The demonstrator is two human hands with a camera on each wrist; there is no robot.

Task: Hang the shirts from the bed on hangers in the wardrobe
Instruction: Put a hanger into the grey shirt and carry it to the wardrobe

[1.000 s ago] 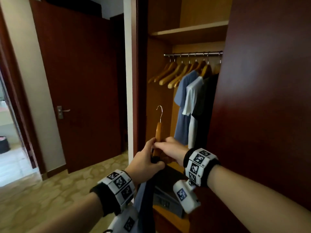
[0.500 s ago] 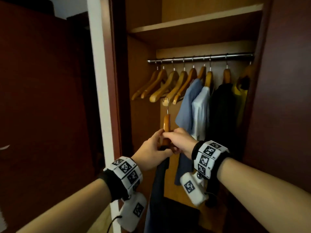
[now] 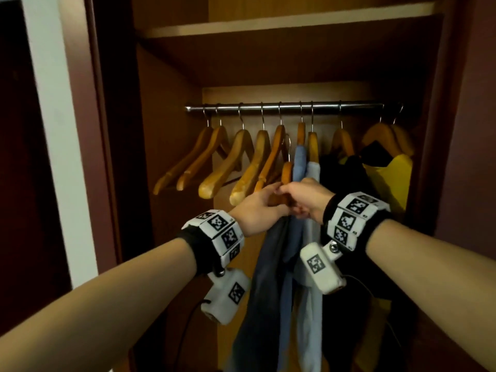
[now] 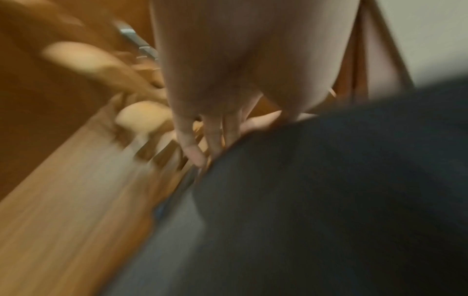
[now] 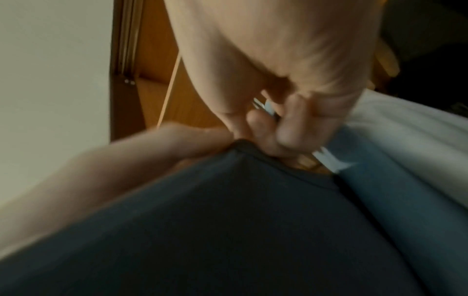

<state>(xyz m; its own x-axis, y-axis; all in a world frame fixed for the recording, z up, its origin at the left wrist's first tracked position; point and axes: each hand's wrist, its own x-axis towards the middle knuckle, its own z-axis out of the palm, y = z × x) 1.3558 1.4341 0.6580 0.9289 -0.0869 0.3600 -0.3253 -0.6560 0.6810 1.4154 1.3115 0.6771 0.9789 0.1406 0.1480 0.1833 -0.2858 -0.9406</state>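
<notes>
The dark grey-blue shirt hung from a wooden hanger that both hands held up inside the wardrobe, its metal hook raised but not yet over the steel rail. The left hand gripped the hanger's near shoulder, fingers curled round wood and cloth; the right hand pinched hanger and collar together at the neck, as the right wrist view showed despite blur. The hook sat just below the rail, between the bare wooden hangers on the left and the hung garments on the right.

Those garments suggested several shirts were already done: a blue shirt, a pale blue shirt, a black shirt and a yellow shirt hung along the rail. This shirt probably needed only its hook lifted over the rail and released. Five empty hangers remained; whether more shirts waited on the bed could not be told, since the bed was out of sight.
</notes>
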